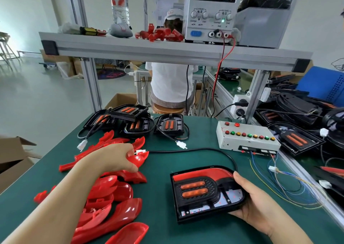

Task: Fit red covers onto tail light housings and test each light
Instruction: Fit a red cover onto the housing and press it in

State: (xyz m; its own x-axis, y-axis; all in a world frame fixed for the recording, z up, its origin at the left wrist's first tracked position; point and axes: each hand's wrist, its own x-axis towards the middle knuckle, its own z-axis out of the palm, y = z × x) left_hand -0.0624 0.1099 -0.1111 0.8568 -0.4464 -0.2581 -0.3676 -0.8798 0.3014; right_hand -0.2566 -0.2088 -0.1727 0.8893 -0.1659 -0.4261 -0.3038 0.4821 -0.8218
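Gripping a red cover amid the pile, left hand; right hand clasps housing near button box.

Pale floor, aluminium-framed shelf

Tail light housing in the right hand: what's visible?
The tail light housing is a black plastic tray, rounded corners, held tilted over the green mat. Red cover along its far edge; two orange oblong lenses in a dotted black inset; pale board showing near right. The right hand holds its right edge; a black cable leaves its far corner.
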